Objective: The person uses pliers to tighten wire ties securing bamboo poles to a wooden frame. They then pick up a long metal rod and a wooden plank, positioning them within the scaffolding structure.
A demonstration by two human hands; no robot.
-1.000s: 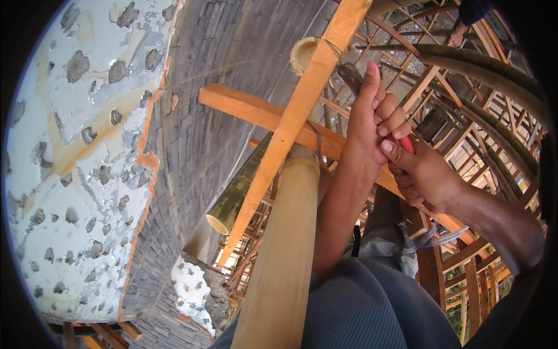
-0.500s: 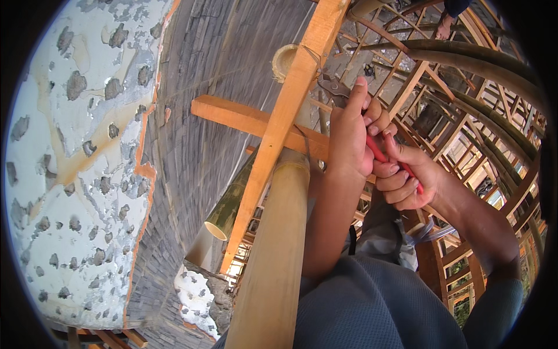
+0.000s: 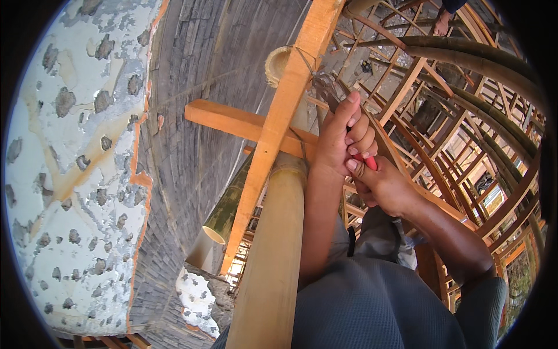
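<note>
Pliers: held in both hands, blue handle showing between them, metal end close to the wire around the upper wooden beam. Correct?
Not quite: the handle showing is red, not blue, as the head view shows. The rest stands: left hand and right hand hold the pliers, metal end close to the wire around the upper wooden beam.

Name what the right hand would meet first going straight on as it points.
Most likely the left hand: the right hand points up-left towards it, and the two look almost touching, though depth is hard to judge.
</note>
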